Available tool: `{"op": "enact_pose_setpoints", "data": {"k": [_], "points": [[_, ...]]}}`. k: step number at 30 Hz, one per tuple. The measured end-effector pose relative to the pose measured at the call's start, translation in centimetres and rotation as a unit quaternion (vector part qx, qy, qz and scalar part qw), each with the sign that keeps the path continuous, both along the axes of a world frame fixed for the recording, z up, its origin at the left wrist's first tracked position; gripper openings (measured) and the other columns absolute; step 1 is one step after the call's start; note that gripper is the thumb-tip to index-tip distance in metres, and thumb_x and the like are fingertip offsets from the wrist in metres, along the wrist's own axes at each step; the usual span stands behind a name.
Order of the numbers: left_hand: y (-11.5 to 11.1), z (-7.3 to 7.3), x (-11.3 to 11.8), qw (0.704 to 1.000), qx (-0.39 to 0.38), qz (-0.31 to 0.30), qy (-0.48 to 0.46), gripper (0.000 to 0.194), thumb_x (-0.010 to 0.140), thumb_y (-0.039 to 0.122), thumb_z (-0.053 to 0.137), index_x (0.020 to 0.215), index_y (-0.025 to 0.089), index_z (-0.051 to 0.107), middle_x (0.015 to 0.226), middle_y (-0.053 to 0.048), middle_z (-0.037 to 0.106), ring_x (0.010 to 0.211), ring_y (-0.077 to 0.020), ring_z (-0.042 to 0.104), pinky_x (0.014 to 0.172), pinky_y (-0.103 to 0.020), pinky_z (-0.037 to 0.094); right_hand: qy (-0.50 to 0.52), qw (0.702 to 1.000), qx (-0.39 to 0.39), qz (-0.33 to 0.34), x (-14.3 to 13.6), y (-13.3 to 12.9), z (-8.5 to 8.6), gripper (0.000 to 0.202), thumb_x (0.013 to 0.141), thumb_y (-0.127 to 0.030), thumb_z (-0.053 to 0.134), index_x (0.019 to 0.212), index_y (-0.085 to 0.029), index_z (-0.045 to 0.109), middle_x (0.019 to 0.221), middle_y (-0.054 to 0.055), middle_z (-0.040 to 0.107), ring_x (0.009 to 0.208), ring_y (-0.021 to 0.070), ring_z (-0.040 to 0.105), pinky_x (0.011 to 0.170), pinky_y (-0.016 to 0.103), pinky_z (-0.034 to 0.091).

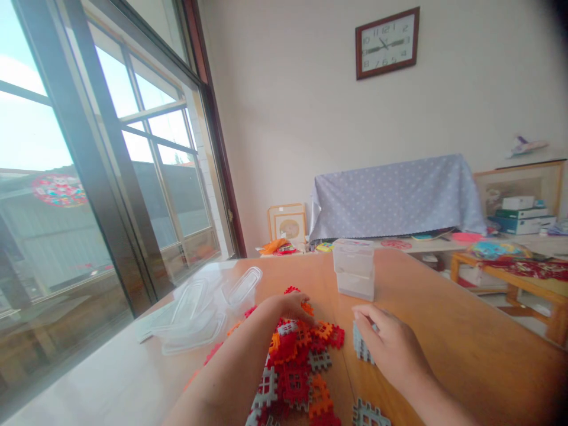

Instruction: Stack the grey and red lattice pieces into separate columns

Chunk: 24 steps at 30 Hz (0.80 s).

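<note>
- Your right hand (pixel 393 340) is curled closed around a small stack of grey lattice pieces (pixel 362 346), holding it just above or on the table (pixel 448 313), right of the pile.
- Your left hand (pixel 290 306) reaches over the far end of the pile, fingers bent down beside an orange piece (pixel 307 308); they are partly hidden, so you cannot tell whether they grip it.
- Under and beside your left forearm lies the heaped pile of interlocking pieces (pixel 296 378), red, orange and grey.
- A loose grey piece (pixel 371 415) lies at the near edge of view, right of the pile.
- Beyond your hands stands a clear lidded box (pixel 355 272).
- To the left sit clear containers and lids (pixel 190 316), near the window (pixel 155 136).
- Farthest off, a dotted cloth (pixel 394 198) hangs below a wall clock (pixel 386 44).
</note>
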<state>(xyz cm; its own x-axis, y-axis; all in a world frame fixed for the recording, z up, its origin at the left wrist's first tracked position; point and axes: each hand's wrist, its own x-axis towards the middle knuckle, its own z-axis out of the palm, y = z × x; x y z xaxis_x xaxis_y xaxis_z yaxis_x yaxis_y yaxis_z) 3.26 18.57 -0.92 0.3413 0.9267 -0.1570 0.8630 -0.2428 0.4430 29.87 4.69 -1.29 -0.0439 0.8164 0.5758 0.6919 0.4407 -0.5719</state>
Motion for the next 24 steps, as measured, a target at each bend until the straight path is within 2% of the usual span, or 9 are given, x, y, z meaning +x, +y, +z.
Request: {"op": "enact_pose_setpoints", "data": {"k": [4,7,12,18,21,24], "points": [[0.1,-0.6,-0.6,0.999,0.028,0.021,-0.008,0.062,0.054,0.035,0.082,0.113,0.02,0.07,0.12,-0.008,0.069,0.104,-0.028,0.065,0.086,-0.033,0.051,0.004,1.0,0.001,0.001,0.0,-0.2,0.1,0.032,0.099,-0.044,0.041,0.095,-0.027,0.067,0.08,0.0,0.069,0.077,0.0193,0.063,0.068,0.027,0.043],[-0.4,-0.6,-1.7,0.997,0.048,0.037,-0.038,0.048,0.061,0.027,0.076,0.108,0.017,0.07,0.105,-0.006,0.071,0.09,-0.0216,0.065,0.075,-0.028,0.05,0.006,1.0,0.003,0.003,0.0,-0.3,0.1,0.03,0.099,-0.044,0.041,0.096,-0.027,0.067,0.08,-0.001,0.069,0.076,0.0186,0.063,0.068,0.027,0.042],[-2.6,0.3,-4.5,0.994,0.042,0.045,-0.087,0.036,0.073,0.03,0.067,0.106,0.015,0.068,0.087,-0.003,0.07,0.068,-0.0136,0.06,0.057,-0.023,0.044,0.005,1.0,0.001,-0.004,0.0,-0.3,0.2,0.031,0.099,-0.045,0.041,0.092,-0.026,0.065,0.078,0.0,0.069,0.075,0.0187,0.063,0.064,0.026,0.041],[-4.9,2.1,-8.0,0.996,0.026,0.045,-0.068,0.028,0.078,0.041,0.063,0.087,0.015,0.072,0.074,-0.002,0.068,0.066,-0.0137,0.059,0.059,-0.023,0.044,0.004,1.0,-0.001,-0.009,0.1,-0.3,0.1,0.032,0.098,-0.047,0.042,0.093,-0.027,0.066,0.081,0.0,0.071,0.078,0.0193,0.065,0.064,0.026,0.042],[-4.6,2.5,-8.5,0.996,0.051,0.066,-0.028,0.025,0.075,0.034,0.066,0.092,0.016,0.072,0.086,-0.004,0.071,0.076,-0.0174,0.062,0.065,-0.026,0.048,0.007,1.0,-0.001,-0.005,0.1,-0.2,-0.1,0.032,0.098,-0.047,0.042,0.095,-0.027,0.067,0.083,0.001,0.072,0.079,0.0201,0.066,0.065,0.027,0.043],[-3.8,2.3,-7.5,0.996,0.075,0.056,0.004,0.046,0.071,0.02,0.065,0.117,0.021,0.067,0.119,-0.007,0.068,0.099,-0.0218,0.064,0.082,-0.03,0.051,0.009,1.0,-0.002,-0.006,0.1,-0.1,-0.2,0.033,0.098,-0.048,0.041,0.097,-0.027,0.067,0.083,0.002,0.072,0.078,0.0209,0.065,0.066,0.027,0.044]]}}
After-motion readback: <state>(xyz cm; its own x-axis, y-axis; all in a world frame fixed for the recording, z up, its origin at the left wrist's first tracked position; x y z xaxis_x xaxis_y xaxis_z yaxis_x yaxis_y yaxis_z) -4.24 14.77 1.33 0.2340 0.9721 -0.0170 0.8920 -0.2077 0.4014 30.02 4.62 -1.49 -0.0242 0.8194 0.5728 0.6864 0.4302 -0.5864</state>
